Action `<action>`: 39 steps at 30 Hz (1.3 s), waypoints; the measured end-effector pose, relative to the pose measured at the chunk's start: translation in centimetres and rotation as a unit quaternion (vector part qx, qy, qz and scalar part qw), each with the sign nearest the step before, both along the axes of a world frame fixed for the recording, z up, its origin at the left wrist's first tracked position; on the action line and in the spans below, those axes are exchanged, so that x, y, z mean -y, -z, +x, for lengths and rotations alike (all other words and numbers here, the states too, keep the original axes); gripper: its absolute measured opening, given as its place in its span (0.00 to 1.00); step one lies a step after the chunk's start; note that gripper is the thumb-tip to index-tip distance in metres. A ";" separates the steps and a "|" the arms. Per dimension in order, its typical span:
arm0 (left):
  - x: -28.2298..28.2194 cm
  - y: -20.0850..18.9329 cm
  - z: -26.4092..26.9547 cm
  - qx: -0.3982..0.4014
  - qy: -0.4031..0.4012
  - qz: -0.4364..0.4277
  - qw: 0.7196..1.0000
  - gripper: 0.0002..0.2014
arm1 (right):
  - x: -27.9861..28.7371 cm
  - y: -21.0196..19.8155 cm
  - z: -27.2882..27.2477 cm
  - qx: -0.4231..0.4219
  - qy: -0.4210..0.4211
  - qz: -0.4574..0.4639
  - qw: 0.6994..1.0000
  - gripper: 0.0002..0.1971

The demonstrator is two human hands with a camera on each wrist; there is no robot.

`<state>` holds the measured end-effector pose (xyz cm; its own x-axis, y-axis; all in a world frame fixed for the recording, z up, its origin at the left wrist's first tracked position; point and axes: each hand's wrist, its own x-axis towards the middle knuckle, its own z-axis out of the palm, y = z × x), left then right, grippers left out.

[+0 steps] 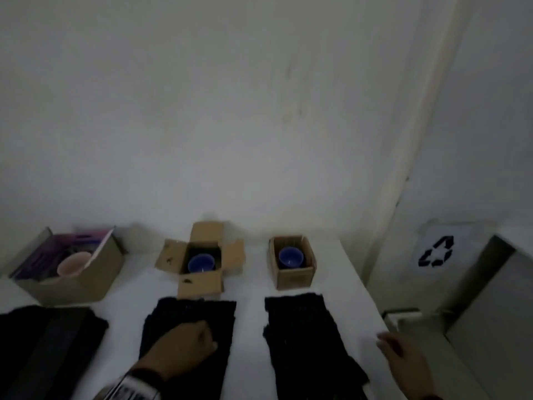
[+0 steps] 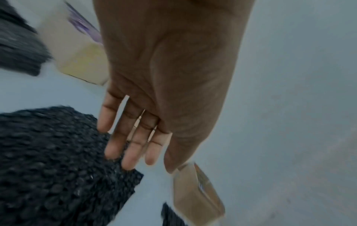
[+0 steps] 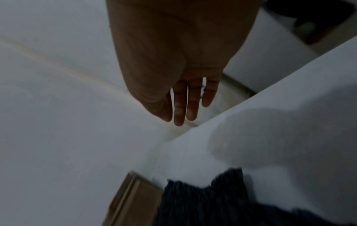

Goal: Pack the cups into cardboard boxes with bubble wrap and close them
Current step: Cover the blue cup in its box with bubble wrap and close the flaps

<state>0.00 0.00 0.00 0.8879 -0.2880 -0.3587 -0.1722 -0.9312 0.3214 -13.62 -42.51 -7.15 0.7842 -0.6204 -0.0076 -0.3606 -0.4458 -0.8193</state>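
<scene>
Three open cardboard boxes stand at the back of a white table (image 1: 250, 327). The left box (image 1: 72, 287) holds a pink cup (image 1: 73, 264). A blue cup (image 1: 201, 263) sits in the middle box (image 1: 202, 282), whose flaps are spread. The small right box (image 1: 294, 277) holds another blue cup (image 1: 290, 257). Black bubble wrap sheets lie in front: left (image 1: 43, 342), middle (image 1: 223, 316), right (image 1: 300, 327). My left hand (image 1: 209, 340) hovers over the middle sheet (image 2: 48, 160) with straight fingers (image 2: 131, 145), holding nothing. My right hand (image 1: 393, 347) is empty at the table's right edge, fingers (image 3: 185, 107) extended.
A white bin with a recycling sign (image 1: 437, 252) stands beyond the table's right edge, beside a grey metal unit (image 1: 490, 313). A white wall rises right behind the boxes. Purple packaging (image 1: 86, 238) fills the back of the left box.
</scene>
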 end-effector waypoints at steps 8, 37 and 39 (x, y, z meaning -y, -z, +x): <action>9.3 6.8 -2.0 -0.101 0.150 -0.008 0.984 0.23 | -6.3 4.1 4.3 -0.243 -0.179 -0.066 0.951 0.39; 17.4 12.4 -1.6 0.132 0.161 -0.008 0.978 0.16 | -1.1 1.7 7.7 0.149 0.007 0.079 0.986 0.22; 17.5 11.8 -1.2 0.166 0.143 -0.071 0.973 0.13 | -1.1 1.4 8.5 0.146 0.018 0.076 0.986 0.18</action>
